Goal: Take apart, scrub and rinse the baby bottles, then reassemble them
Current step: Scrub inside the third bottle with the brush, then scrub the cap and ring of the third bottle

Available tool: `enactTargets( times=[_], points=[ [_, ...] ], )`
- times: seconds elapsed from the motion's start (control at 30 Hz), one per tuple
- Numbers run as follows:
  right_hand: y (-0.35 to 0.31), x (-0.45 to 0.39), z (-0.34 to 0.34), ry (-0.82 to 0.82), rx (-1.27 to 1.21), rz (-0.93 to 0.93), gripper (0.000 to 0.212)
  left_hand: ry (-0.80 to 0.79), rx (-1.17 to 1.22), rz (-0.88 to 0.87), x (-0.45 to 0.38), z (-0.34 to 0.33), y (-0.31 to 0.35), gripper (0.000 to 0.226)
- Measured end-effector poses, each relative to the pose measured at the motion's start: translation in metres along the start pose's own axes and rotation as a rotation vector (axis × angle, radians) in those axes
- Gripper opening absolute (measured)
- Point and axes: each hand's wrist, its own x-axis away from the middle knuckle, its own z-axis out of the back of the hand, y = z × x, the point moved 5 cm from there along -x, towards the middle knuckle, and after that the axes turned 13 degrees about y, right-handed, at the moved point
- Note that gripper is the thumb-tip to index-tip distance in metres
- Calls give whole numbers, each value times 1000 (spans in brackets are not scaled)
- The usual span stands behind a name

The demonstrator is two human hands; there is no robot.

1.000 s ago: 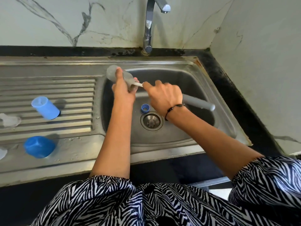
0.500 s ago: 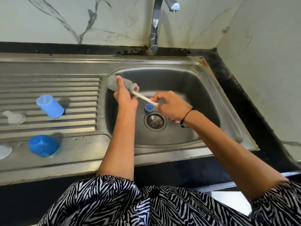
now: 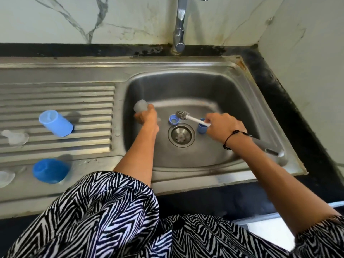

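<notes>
While the left hand (image 3: 147, 116) grips the translucent clear plastic baby bottle (image 3: 141, 106) low over the left side of the stainless steel sink basin (image 3: 232, 94), the right hand (image 3: 223, 128) grips the bottle brush with grey bristle head and white shaft (image 3: 188, 117) by its handle. The brush is outside the bottle, its bristle head pointing left, above the round metal drain strainer (image 3: 181, 135). One blue plastic screw ring (image 3: 174, 120) lies on the basin floor just left of the strainer's top edge; a small blue cylindrical part (image 3: 201, 128) stands just right of it, under the brush shaft. On the ribbed steel drainboard (image 3: 74, 97) lie a light blue plastic cap (image 3: 55, 123) on its side, a darker blue plastic cap (image 3: 50, 171), and two clear silicone teats (image 3: 15, 137), blurred at the left edge.
</notes>
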Motion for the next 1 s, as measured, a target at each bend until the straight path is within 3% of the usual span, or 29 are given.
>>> enactTargets(
  times=[0.07, 0.17, 0.3, 0.37, 0.53, 0.8, 1.0],
  points=[
    [4, -8, -8, -10, -7, -33, 21, -4, -249, -62, -6, 0, -6, 69],
    [-3, -16, -27, -50, -23, -46, 26, -58, -602, -130, -16, -3, -30, 83],
    [-16, -20, -45, -89, -59, -47, 24, -56, -998, -403, -11, 4, -29, 68],
    [-18, -20, -51, -101, -79, -46, 25, -46, -1095, -411, -11, 6, -31, 68],
    [-16, -24, -58, -118, -95, -44, 21, -22, -1120, -360, -12, 9, -42, 66],
    [3, -20, -63, -128, -50, -73, 23, -10, -1147, -362, 1, 10, -42, 90],
    [9, -18, -67, -106, -44, -78, 24, 1, -1135, -533, 22, 5, -34, 66]
  ],
)
